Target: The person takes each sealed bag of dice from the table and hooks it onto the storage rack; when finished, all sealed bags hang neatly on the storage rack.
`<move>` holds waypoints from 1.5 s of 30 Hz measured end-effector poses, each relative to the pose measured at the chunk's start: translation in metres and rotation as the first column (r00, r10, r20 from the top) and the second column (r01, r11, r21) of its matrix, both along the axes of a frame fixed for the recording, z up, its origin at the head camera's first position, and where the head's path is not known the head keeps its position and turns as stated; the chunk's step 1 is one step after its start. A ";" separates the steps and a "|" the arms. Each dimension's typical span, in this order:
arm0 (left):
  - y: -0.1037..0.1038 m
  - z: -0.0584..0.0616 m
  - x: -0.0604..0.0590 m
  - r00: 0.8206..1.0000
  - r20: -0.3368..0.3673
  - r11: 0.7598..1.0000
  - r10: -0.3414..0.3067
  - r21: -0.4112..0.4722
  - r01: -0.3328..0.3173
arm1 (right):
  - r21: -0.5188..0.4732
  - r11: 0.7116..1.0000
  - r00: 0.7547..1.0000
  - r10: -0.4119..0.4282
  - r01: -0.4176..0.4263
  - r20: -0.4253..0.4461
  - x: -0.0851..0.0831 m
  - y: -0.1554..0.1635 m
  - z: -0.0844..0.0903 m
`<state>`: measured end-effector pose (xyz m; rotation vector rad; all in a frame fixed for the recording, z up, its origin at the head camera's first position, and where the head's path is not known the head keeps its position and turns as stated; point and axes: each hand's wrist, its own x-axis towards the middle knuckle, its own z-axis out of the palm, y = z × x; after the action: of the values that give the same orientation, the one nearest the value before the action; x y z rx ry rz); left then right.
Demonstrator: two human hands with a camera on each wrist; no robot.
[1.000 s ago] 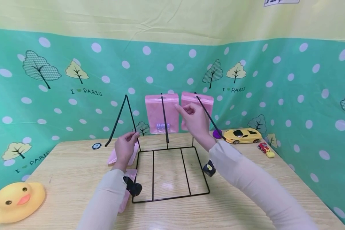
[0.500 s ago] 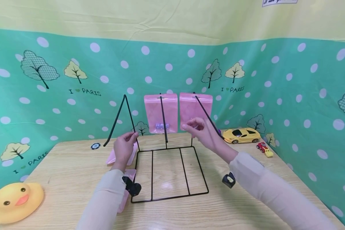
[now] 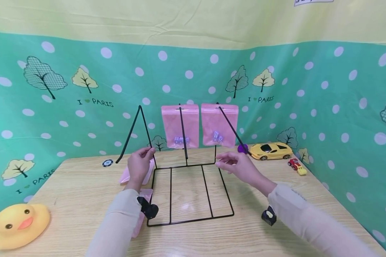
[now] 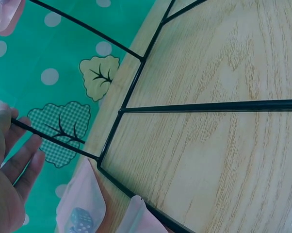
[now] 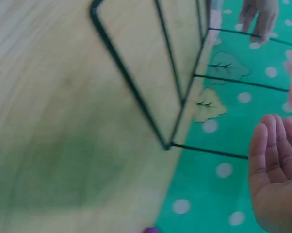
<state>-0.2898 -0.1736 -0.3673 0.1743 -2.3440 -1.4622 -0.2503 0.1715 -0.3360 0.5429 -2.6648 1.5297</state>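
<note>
A black wire rack (image 3: 171,196) stands on the table, with three slanting hooks on top. My left hand (image 3: 139,166) pinches the rack's left upright between thumb and fingers; in the left wrist view other fingers spread beside the wire. On the middle hook hangs a pink zip bag (image 3: 172,123) with small bluish dice in it. A second pink zip bag (image 3: 212,119), also with dice (image 3: 217,136), hangs from the right hook. Below that bag is my right hand (image 3: 241,167), holding nothing, its fingers loosely bent near the right upright. The left hook (image 3: 128,137) carries no bag.
More pink bags (image 3: 126,175) lie left of the rack, partly behind my left arm. A yellow duck (image 3: 20,226) sits front left and a poker chip (image 3: 107,163) back left. A yellow toy car (image 3: 271,151), red-yellow toy vehicle (image 3: 296,166) and purple object (image 3: 242,148) are at right.
My right hand has moved down and right, away from the right-hand bag, which now hangs straighter with its dice showing. My left hand stays on the upright.
</note>
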 end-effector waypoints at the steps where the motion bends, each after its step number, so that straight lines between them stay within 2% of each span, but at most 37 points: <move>1: 0.000 0.000 0.000 1.000 0.000 1.000 -0.002 0.006 0.002 | -0.007 1.000 1.000 -0.004 0.004 0.009 -0.002 0.001 -0.004; 11: -0.001 0.000 -0.002 1.000 0.011 1.000 -0.004 0.017 0.004 | 0.039 0.995 0.995 -0.093 0.091 0.049 -0.034 0.011 -0.037; 18: -0.001 0.000 -0.001 1.000 0.015 1.000 -0.012 0.023 0.011 | 0.048 0.992 0.992 -0.116 0.114 0.045 -0.060 0.010 -0.047; 23: 0.001 0.001 0.000 1.000 0.020 0.999 -0.010 0.034 0.009 | 0.066 0.994 0.995 -0.092 0.090 0.025 -0.072 0.010 -0.051; 29: 0.002 0.001 0.000 1.000 0.028 0.999 -0.010 0.034 0.009 | 0.068 0.995 0.996 -0.074 0.070 0.051 -0.080 0.010 -0.054; 37: 0.003 0.001 0.001 1.000 0.021 1.000 -0.006 0.022 0.005 | -0.012 0.998 0.987 -0.062 0.065 0.146 -0.088 0.008 -0.060; 45: 0.001 0.001 0.002 1.000 0.020 1.000 0.002 0.024 -0.002 | -0.023 0.997 0.986 -0.065 0.069 0.152 -0.095 0.006 -0.063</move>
<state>-0.2882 -0.1730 -0.3661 0.1980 -2.3418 -1.4950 -0.3457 0.1775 -0.3989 0.3448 -2.7344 1.6495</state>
